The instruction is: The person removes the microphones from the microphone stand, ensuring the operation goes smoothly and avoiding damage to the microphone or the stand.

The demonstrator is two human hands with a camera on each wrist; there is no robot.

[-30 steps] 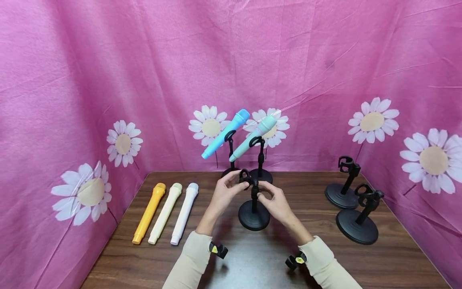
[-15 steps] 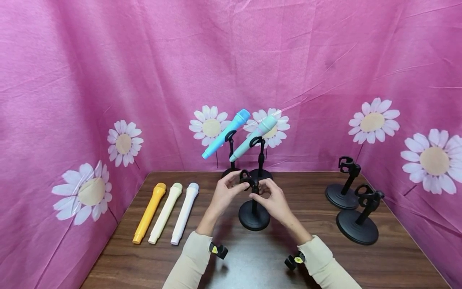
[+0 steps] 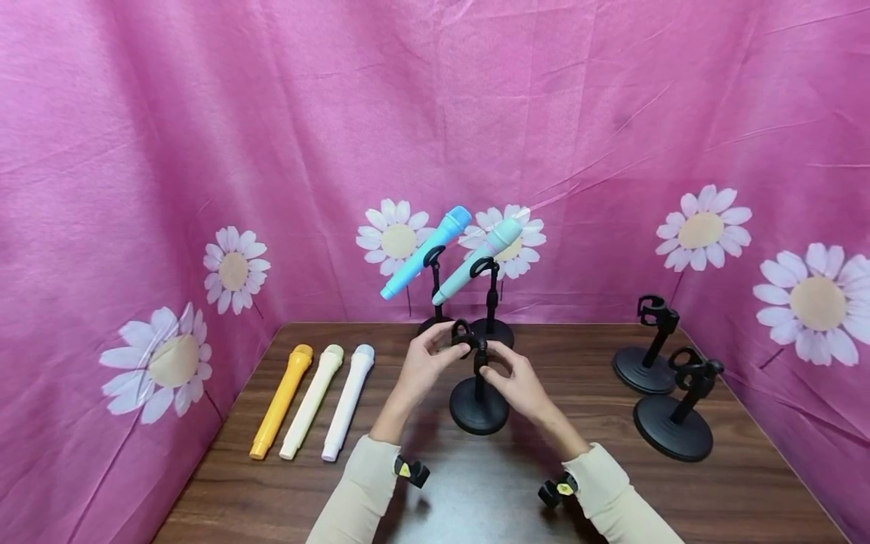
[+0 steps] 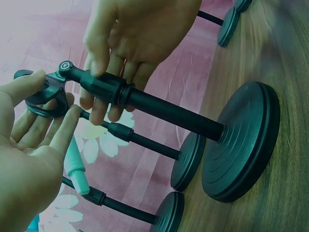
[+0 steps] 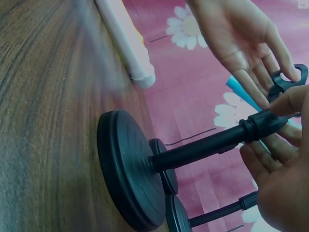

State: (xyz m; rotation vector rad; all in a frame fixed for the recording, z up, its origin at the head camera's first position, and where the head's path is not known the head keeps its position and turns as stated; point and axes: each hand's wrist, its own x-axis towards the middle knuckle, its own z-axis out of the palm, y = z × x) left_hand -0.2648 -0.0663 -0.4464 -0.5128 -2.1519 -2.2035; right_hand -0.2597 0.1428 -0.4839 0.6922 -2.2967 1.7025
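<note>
A black desktop microphone stand (image 3: 479, 406) with a round base stands upright mid-table between both hands. My left hand (image 3: 423, 369) pinches its ring-shaped clip (image 4: 48, 99) between thumb and fingers. My right hand (image 3: 519, 381) grips the thick collar (image 4: 104, 87) just below the clip, thumb on the near side and fingers behind. The clip holds no microphone. Behind it, two similar stands carry a blue microphone (image 3: 424, 253) and a pale green microphone (image 3: 478, 259), both tilted up to the right.
Orange (image 3: 282, 400), pale yellow (image 3: 311, 400) and white (image 3: 348, 402) microphones lie side by side at the left. Two more stands, one at the back (image 3: 644, 369) and one nearer (image 3: 673, 427), stand at the right with bare clips. A pink flowered curtain (image 3: 326, 151) surrounds the wooden table (image 3: 748, 491).
My right thumb and fingers shift up slightly along the collar and then back down, still gripping it. The left hand stays at the clip, and the stand has not moved.
</note>
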